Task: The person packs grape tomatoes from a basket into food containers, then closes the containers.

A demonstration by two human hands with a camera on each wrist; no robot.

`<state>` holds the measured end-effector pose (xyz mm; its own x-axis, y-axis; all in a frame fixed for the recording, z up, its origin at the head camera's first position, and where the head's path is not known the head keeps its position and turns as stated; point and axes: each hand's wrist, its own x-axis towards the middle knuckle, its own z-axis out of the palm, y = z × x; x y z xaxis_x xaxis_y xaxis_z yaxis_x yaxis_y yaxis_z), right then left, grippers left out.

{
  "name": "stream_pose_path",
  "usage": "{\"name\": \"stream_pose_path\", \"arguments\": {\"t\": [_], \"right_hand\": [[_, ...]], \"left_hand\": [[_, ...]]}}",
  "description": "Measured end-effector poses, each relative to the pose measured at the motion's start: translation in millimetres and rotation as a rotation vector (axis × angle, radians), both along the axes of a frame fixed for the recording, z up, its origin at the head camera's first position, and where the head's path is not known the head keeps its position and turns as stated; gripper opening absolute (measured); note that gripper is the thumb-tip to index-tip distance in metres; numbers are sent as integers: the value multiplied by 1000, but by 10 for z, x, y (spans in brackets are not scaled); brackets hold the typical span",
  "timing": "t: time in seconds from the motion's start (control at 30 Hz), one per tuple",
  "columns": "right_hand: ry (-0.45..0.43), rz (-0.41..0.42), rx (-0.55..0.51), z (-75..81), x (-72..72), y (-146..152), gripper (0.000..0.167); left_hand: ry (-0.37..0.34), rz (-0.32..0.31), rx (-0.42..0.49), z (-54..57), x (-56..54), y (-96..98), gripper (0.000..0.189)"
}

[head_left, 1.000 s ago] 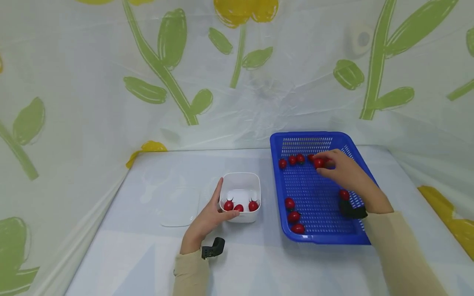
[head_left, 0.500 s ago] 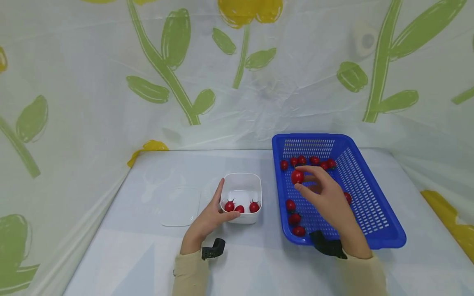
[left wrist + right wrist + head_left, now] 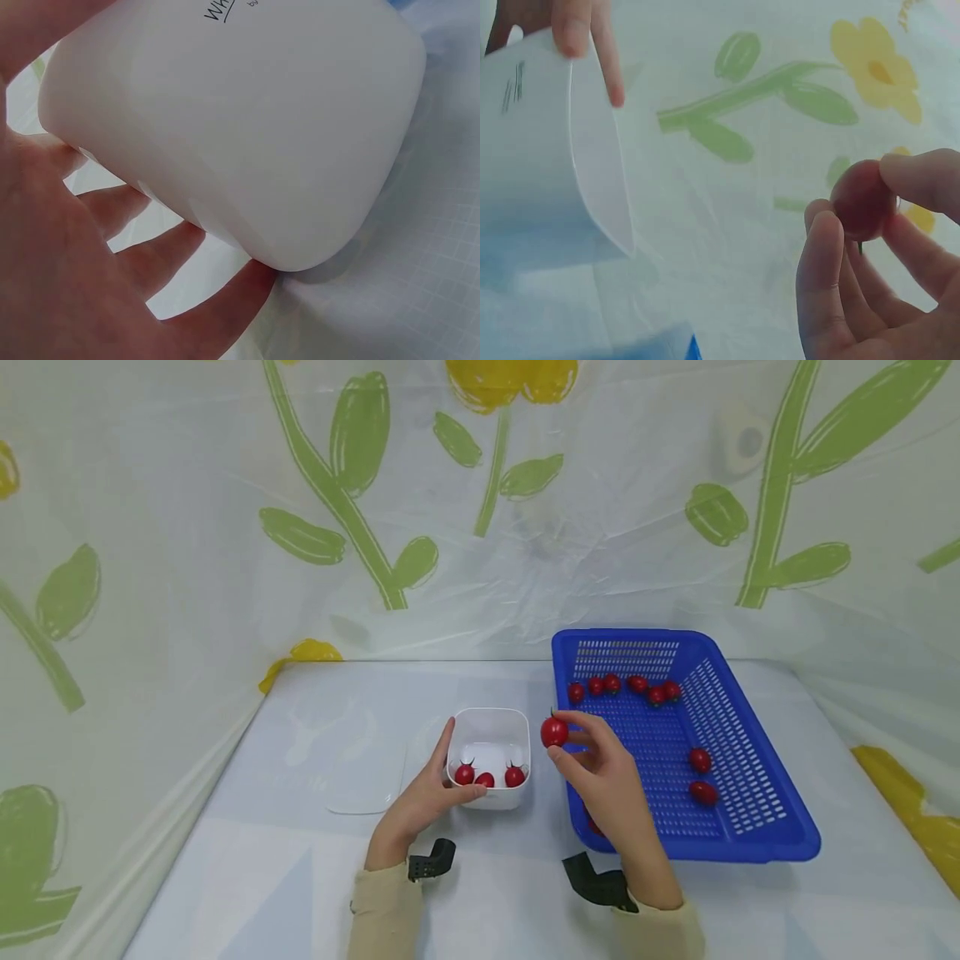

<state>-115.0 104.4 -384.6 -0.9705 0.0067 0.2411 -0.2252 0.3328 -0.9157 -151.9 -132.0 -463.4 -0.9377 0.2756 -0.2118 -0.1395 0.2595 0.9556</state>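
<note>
Cherry tomato [image 3: 554, 732] up in the air, red and glossy, stem on top, pinched between thumb and fingertips by the right hand's grip [image 3: 606, 777]! It hangs above the gap, white box [image 3: 491, 801] to one side, blue basket [image 3: 787, 760] to the other, touching neither. Across to the left hand's grip [image 3: 420, 799]: it clasps the box, thumb over the near rim, fingers spread along the side. Inside, three small tomatoes [image 3: 464, 774] sit by the near wall. And the basket? Six loose tomatoes [image 3: 637, 684] along the far end, a pair of tomatoes [image 3: 700, 760] toward the right, one half-hidden tomato [image 3: 594, 822] behind the right arm [image 3: 652, 872]. Farther left, a clear, flat lid-like piece [image 3: 366, 781] lies on the tabletop [image 3: 300, 893], flower-printed sheet [image 3: 615, 510] behind.
</note>
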Motion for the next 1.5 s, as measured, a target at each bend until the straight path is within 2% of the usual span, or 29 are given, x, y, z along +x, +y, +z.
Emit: {"name": "stream_pose_path", "arguments": {"t": [0.17, 0.27, 0.37, 0.5, 0.7, 0.77, 0.9, 1.07, 1.2, 1.5], "right_hand": [[33, -10, -5, -55, -13, -145, 40], [7, -12, -9, -74, -21, -229, 41], [-20, -16, -14, -116, -27, -317, 42], [-11, -15, -20, -213, -32, -446, 42], [130, 4, 49, -366, -46, -610, 38], [152, 2, 71, -416, -51, -649, 37], [182, -34, 183, -521, -63, -702, 39], [233, -121, 316, -612, -88, -712, 39], [234, -154, 354, -668, -120, -680, 38], [236, -116, 391, -726, -133, -688, 42]], "left_hand": [[-10, -20, 20, 175, 58, 15, 98], [-7, -23, 2, 277, 108, 13, 100], [-5, -23, -20, 331, 145, 4, 100], [-2, -34, -22, 351, 162, -4, 99], [10, -54, -12, 366, 143, -7, 100], [17, -60, -16, 373, 138, -9, 100], [14, -67, -7, 377, 130, -11, 101], [12, -65, -9, 380, 123, 4, 101], [5, -62, -13, 393, 130, 18, 102], [11, -61, -21, 387, 138, 6, 101]]}}
